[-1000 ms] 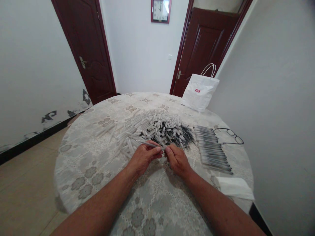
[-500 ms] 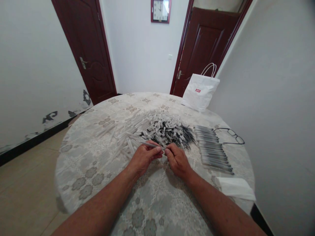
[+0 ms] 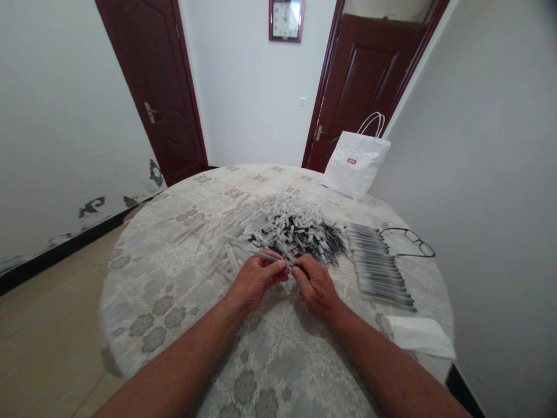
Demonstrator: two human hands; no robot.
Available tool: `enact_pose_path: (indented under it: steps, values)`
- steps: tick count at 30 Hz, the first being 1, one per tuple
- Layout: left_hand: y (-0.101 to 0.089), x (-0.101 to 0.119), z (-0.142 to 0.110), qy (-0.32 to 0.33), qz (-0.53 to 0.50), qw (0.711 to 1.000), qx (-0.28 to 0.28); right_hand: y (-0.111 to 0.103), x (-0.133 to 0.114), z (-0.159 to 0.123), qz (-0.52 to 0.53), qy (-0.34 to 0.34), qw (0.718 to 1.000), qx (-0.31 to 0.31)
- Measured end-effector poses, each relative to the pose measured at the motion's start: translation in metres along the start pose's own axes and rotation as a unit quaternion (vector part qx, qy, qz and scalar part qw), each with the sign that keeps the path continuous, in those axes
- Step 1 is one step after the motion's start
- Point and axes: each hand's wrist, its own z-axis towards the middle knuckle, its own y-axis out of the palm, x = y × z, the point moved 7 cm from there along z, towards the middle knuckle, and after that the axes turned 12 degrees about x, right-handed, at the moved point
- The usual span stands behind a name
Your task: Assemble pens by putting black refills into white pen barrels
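Between thumb and fingers my left hand (image 3: 261, 276) pinches a slim pen (image 3: 270, 256), whose barrel slants up to the left. My right hand (image 3: 314, 283) is closed at the pen's other end, with the fingertips of both hands almost meeting. Its fingers cover whatever part they grip. Just beyond the hands lies a heap of loose pen parts: translucent barrels (image 3: 235, 229) on the left, short white caps (image 3: 300, 210) at the back and black refills (image 3: 333, 238) on the right. To the right, a row of pens with dark ends (image 3: 378, 267) lies side by side.
A round table (image 3: 165, 371) wears a patterned lace cloth. Eyeglasses (image 3: 413, 242) lie right of the pen row, and a folded white cloth or paper (image 3: 420, 337) sits near the right edge. A white paper bag (image 3: 357, 165) stands at the back right.
Both hands stay nearly in place around the pen. The left end of the pen reaches out less far beyond the left hand. The whole view has shifted very slightly.
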Motion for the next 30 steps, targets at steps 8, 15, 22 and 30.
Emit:
enact_pose_path:
  steps: [8, 15, 22, 30]
  values:
    - [0.002, 0.0, -0.002, 0.002, -0.001, 1.0, -0.004, 0.002, 0.003, -0.003, -0.003, 0.02, 1.0, -0.014]
    - [0.004, 0.002, -0.005, -0.001, -0.005, 1.0, -0.008, 0.0, 0.003, -0.006, -0.007, 0.016, 1.0, -0.013]
    - [0.004, 0.0, -0.006, -0.002, -0.01, 1.0, -0.01, 0.002, 0.012, -0.009, -0.004, 0.043, 0.998, -0.035]
    - [0.006, -0.001, -0.005, 0.016, 0.019, 1.0, -0.015, -0.001, 0.014, -0.009, 0.016, 0.06, 0.998, -0.028]
